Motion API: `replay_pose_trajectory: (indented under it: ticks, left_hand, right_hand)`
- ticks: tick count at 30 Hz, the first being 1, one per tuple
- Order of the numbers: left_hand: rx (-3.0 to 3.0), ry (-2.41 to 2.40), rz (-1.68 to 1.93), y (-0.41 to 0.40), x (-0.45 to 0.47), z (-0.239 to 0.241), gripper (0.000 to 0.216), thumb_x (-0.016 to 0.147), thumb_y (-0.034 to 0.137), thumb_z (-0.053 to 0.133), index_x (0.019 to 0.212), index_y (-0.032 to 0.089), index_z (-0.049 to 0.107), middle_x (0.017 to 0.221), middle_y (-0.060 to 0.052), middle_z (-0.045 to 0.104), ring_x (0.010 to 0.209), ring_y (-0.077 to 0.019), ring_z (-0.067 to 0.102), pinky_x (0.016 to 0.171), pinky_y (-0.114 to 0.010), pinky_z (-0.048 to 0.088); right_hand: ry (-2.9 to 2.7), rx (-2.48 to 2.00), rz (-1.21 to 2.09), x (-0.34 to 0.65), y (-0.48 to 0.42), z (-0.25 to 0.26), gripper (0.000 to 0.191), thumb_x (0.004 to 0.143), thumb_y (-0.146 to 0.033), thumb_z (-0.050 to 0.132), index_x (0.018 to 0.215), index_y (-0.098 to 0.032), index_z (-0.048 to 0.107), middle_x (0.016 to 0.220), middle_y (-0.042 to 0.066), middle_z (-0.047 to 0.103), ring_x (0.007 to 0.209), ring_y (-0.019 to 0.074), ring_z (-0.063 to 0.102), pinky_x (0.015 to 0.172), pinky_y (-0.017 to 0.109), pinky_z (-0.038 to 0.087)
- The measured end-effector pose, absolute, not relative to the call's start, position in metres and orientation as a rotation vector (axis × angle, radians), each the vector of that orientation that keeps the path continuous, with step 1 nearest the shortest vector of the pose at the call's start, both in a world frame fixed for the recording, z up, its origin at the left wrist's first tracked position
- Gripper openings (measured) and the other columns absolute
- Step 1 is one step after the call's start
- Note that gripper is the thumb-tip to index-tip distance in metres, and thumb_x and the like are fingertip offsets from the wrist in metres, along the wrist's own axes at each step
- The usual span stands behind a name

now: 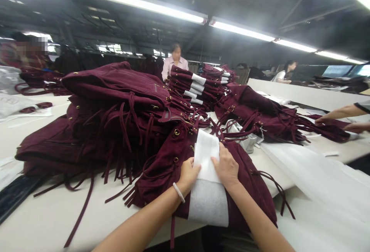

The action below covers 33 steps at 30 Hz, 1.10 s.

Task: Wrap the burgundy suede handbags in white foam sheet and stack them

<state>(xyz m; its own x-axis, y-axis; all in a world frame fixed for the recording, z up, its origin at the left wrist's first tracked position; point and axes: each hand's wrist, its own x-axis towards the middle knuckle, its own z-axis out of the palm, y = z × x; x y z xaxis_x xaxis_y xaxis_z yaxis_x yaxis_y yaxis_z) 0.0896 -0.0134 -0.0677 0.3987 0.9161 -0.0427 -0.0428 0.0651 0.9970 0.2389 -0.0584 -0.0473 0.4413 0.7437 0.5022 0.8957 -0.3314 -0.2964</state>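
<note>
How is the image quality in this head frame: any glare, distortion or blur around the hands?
Head view: the ceiling tube lights flare with hazy glare; wide-angle bending curves the white table edges; the left hand, right hand and white sheet on the maroon bag are sharp and evenly lit.

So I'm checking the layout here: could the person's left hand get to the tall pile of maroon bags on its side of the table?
Probably yes. The left hand rests on the white wrap sheet, and the bag pile lies just up-left of it, with only loose fringe between them.
</note>
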Motion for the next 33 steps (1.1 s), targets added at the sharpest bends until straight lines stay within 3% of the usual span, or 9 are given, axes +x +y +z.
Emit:
replay_pose_trajectory:
  ticks: [3,6,10,16,20,23,25,28,33]
  left_hand:
    - [1.342,0.899,0.91,-0.008,0.088,-0.07,0.03,0.068,0.003,0.058,0.095,0.012,0.066,0.096,-0.009,0.073,0.092,-0.0242,0.069,0.081,-0.033,0.054]
    - [1.372,0.884,0.899,-0.003,0.088,-0.073,0.032,0.067,0.002,0.057,0.096,0.013,0.067,0.091,-0.007,0.074,0.092,-0.0235,0.069,0.081,-0.033,0.053]
    - [1.375,0.813,0.833,0.01,0.086,-0.077,0.035,0.067,0.002,0.054,0.099,0.011,0.066,0.09,-0.007,0.073,0.089,-0.0227,0.068,0.079,-0.031,0.052]
    - [1.468,0.78,0.758,0.03,0.086,-0.081,0.036,0.07,0.004,0.052,0.102,0.01,0.068,0.092,-0.007,0.072,0.088,-0.0228,0.066,0.079,-0.03,0.051]
    - [1.527,0.769,0.765,0.032,0.088,-0.083,0.048,0.07,0.002,0.054,0.116,0.013,0.063,0.104,-0.007,0.071,0.1,-0.0227,0.064,0.087,-0.03,0.049]
    - [1.514,0.796,0.786,0.03,0.088,-0.085,0.063,0.07,0.0,0.059,0.131,0.017,0.053,0.113,-0.008,0.068,0.103,-0.0218,0.063,0.091,-0.031,0.048]
    - [1.517,0.816,0.805,0.029,0.087,-0.085,0.07,0.07,0.001,0.06,0.136,0.019,0.046,0.117,-0.009,0.067,0.102,-0.0213,0.063,0.093,-0.032,0.048]
    - [1.615,0.87,0.811,0.026,0.085,-0.081,0.073,0.073,0.002,0.06,0.141,0.019,0.04,0.124,-0.01,0.063,0.106,-0.0223,0.062,0.096,-0.035,0.046]
    - [2.05,1.086,0.665,0.01,0.079,-0.067,0.076,0.081,0.007,0.057,0.15,0.012,0.023,0.125,-0.019,0.061,0.112,-0.0277,0.061,0.094,-0.034,0.045]
  right_hand:
    - [-1.658,-1.85,-0.585,0.241,-0.037,-0.043,0.046,0.088,-0.018,0.052,0.134,-0.017,0.051,0.133,0.014,0.054,0.123,0.029,0.047,0.099,0.039,0.039]
    - [-1.754,-1.692,-0.564,0.249,-0.003,-0.044,0.04,0.096,-0.019,0.037,0.132,-0.013,0.052,0.141,0.013,0.048,0.131,0.0245,0.04,0.109,0.039,0.03]
    - [-1.728,-1.806,-0.383,0.268,0.045,-0.058,0.044,0.101,-0.029,0.03,0.139,-0.012,0.045,0.135,0.014,0.054,0.128,0.025,0.045,0.11,0.045,0.025]
    - [-1.607,-1.894,-0.347,0.289,0.07,-0.066,0.049,0.095,-0.046,0.047,0.134,-0.015,0.05,0.115,0.013,0.062,0.106,0.0268,0.054,0.099,0.042,0.036]
    - [-1.473,-1.742,-0.536,0.286,0.042,-0.06,0.048,0.093,-0.04,0.052,0.132,-0.014,0.051,0.12,0.016,0.056,0.112,0.0297,0.05,0.099,0.044,0.039]
    - [-1.647,-1.703,-0.399,0.277,0.011,-0.063,0.033,0.093,-0.032,0.051,0.119,-0.016,0.062,0.119,0.014,0.058,0.113,0.0273,0.052,0.1,0.041,0.042]
    - [-1.826,-1.727,-0.233,0.269,-0.007,-0.068,0.033,0.094,-0.028,0.047,0.119,-0.016,0.063,0.127,0.013,0.058,0.119,0.025,0.052,0.104,0.039,0.042]
    - [-2.038,-1.814,-0.117,0.256,-0.028,-0.072,0.042,0.097,-0.027,0.041,0.134,-0.015,0.054,0.144,0.012,0.046,0.133,0.0238,0.042,0.112,0.043,0.032]
    - [-2.161,-1.949,-0.108,0.236,-0.043,-0.064,0.045,0.1,-0.028,0.036,0.142,-0.015,0.045,0.149,0.01,0.039,0.138,0.024,0.035,0.115,0.049,0.024]
